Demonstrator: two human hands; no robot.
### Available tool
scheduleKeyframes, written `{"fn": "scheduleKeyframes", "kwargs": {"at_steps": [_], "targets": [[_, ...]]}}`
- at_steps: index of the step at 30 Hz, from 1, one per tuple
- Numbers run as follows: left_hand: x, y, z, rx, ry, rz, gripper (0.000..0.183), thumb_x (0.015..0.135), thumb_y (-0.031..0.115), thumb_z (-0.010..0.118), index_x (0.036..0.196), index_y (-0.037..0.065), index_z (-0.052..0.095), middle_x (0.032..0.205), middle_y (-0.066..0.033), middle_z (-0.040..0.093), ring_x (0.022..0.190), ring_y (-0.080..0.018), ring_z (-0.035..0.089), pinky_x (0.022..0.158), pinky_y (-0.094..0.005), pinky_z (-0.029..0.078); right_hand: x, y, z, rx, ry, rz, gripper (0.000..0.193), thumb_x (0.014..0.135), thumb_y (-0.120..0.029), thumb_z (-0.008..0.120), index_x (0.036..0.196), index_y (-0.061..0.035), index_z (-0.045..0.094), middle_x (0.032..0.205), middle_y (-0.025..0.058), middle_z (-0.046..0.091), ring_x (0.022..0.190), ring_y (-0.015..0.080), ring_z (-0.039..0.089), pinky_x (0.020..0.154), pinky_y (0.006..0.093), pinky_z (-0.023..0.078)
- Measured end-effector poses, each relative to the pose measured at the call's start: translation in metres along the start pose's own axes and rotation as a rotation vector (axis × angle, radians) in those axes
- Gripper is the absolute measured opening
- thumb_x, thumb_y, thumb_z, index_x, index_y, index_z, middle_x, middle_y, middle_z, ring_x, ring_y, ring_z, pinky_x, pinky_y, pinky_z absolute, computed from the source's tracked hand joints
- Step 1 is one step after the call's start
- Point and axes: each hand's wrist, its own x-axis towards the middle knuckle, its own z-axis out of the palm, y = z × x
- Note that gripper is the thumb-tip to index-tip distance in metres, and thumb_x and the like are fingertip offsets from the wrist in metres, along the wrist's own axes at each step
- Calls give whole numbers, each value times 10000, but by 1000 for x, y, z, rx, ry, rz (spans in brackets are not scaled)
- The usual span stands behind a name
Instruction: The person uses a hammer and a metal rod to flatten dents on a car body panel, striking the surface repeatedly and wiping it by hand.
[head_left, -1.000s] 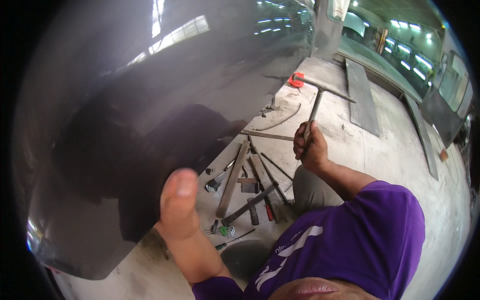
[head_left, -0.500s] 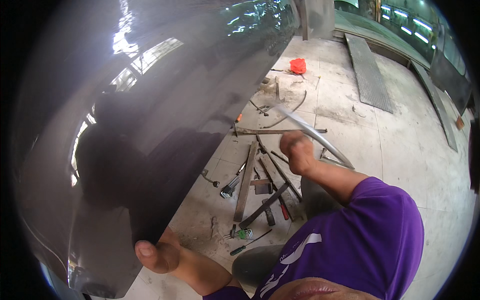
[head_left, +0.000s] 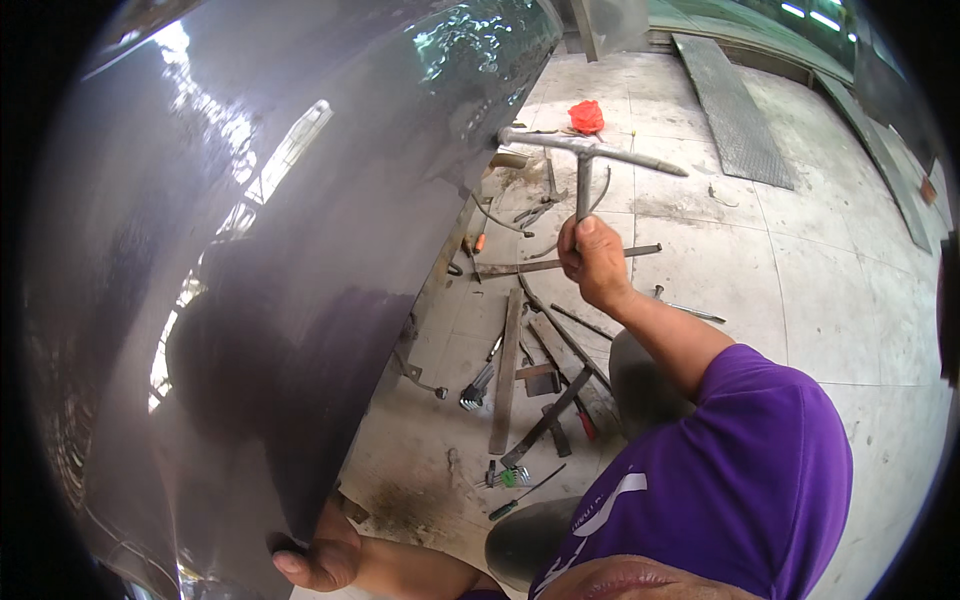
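A large dark glossy car body panel [head_left: 300, 270] fills the left side, with light streaks reflected in it. At its lower edge, my left hand [head_left: 328, 562] is closed round the rim; the thumb lies on the painted face and the other fingers are hidden behind. My right hand [head_left: 596, 258] is wrapped round the handle of a metal body hammer [head_left: 610, 154]. Its long head has one pointed end, away from the panel. The blunt end overlaps the panel's right edge in view; whether it touches, I cannot tell.
On the tiled floor lie flat metal bars [head_left: 507, 375], a green-handled screwdriver [head_left: 503, 510], a hex key set [head_left: 476, 392] and a second hammer-like tool [head_left: 690, 306]. Farther off are a red crumpled object [head_left: 586, 117] and a long textured metal plate [head_left: 732, 115].
The hammer, blurred earlier, has swung up and leftward to the panel's edge and is now sharp. My left hand still grips the panel. The view has shifted slightly.
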Motion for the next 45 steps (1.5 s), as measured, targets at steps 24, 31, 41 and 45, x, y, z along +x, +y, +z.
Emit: {"fn": "scheduleKeyframes", "kwargs": {"at_steps": [24,31,41,45], "targets": [[24,-17,84,328,593,198,616,938,512,389,1333,41,411,1194,-151,539,965,-290,575,797,-457,467,39,-89,-22,138,-140,-112,484,977,-285,458,1378,-52,319,658,98,519,422,113,450,387,220,377],[17,3,56,327,489,173,621,944,520,372,1237,-19,466,774,-139,616,654,-229,582,598,-318,468,41,-105,-12,-119,8,-631,513,993,-213,418,1446,-57,234,633,73,474,465,77,382,385,187,319],[19,10,63,523,302,166,618,956,521,347,1204,-25,499,499,-99,534,575,-188,567,598,-335,473,64,-92,2,186,-173,-876,447,933,32,453,1372,-2,379,1359,198,465,765,70,533,678,209,459],[14,8,61,527,253,142,620,952,526,358,1208,-21,497,546,-105,561,586,-193,574,605,-340,476,78,-107,8,2,-160,-736,447,948,7,441,1389,-3,364,1278,147,526,633,44,433,556,197,384]]}}
